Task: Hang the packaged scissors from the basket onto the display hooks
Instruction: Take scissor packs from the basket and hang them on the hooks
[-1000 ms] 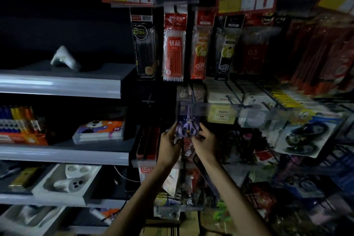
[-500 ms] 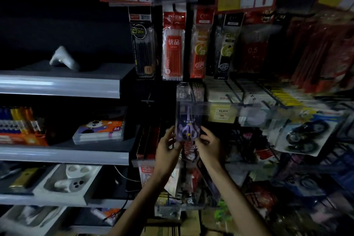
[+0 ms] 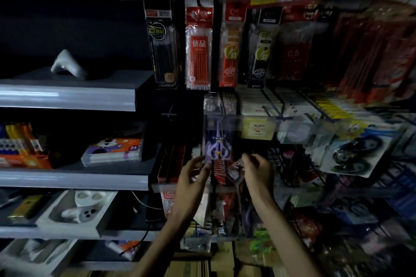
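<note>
The packaged scissors (image 3: 218, 146), purple-handled on a purple card, hang from a display hook whose tip is hidden behind a clear price strip (image 3: 227, 124). My left hand (image 3: 193, 176) is just below and left of the pack. Its fingers are loosely bent and the fingertips reach the pack's lower left corner. My right hand (image 3: 257, 170) is off to the right of the pack, apart from it, with fingers loosely curled and holding nothing. No basket is in view.
Pen and refill packs (image 3: 199, 48) hang on the row above. Correction tape packs (image 3: 353, 153) hang to the right. Grey shelves (image 3: 67, 96) on the left carry a marker box (image 3: 112, 150) and white trays. More hanging goods crowd the space below my hands.
Both hands were holding the pack's lower edge up at the hook. The right hand has come off and moved right; the left has dropped slightly. The pack stays hanging.
</note>
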Demonstrator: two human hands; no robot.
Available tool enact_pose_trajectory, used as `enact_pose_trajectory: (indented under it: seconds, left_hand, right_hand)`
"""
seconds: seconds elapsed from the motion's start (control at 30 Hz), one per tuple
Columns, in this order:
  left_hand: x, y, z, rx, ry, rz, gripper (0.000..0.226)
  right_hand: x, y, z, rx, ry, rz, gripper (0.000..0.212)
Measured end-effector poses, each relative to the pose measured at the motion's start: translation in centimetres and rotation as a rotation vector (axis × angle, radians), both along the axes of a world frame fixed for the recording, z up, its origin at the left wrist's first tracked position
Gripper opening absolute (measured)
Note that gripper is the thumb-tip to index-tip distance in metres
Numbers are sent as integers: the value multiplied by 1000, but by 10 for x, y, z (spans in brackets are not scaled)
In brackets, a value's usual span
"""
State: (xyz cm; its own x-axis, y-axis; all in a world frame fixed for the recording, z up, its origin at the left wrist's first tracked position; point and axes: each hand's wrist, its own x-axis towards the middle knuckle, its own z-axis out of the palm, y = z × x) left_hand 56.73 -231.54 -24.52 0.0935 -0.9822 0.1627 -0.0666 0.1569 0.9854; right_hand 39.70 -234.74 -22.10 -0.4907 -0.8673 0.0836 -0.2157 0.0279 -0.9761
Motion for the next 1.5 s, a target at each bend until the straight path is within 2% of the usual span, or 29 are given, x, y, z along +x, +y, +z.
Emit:
enact_pose_trajectory:
  seconds: [0.13, 0.23, 0.3, 0.37, 0.47, 0.6, 0.83, 0.9, 1.03, 1.17, 1.27, 1.5]
  left_hand:
    - [-13, 42, 22, 33, 81, -125, 33]
    - [-22, 61, 34, -3, 55, -176, 31]
    - [-24, 63, 35, -61, -6, -145, 33]
    - [-23, 62, 33, -108, -64, -99, 25]
    - [-17, 62, 37, -118, -47, -47, 16]
    - [-7, 54, 37, -129, -2, -12, 15]
    - [2, 30, 40, -150, 1, -12, 15]
    - [2, 23, 43, -140, -9, -25, 10]
    - [2, 6, 59, -174, -30, 60, 24]
    - [0, -6, 81, -210, 2, 81, 17]
    - [-1, -5, 89, -235, 42, 57, 8]
    - [1, 12, 110, -268, 135, -33, 13]
  right_hand:
    - [6, 5, 5, -15, -87, 4, 32]
    - [16, 11, 13, -58, -130, 22, 33]
    - [23, 18, 19, -80, -118, 52, 34]
    - [29, 27, 24, -83, -105, 72, 30]
    - [31, 41, 29, -84, -172, 130, 30]
    - [25, 49, 30, -68, -276, 289, 35]
    - [8, 62, 23, -128, -145, 471, 5]
    - [6, 60, 22, -135, -162, 458, 3]
    - [1, 56, 21, -154, -162, 366, 3]
    - [-6, 50, 20, -141, -179, 319, 4]
    - [-7, 44, 20, -162, -196, 289, 3]
    - [0, 38, 28, -230, -171, 283, 4]
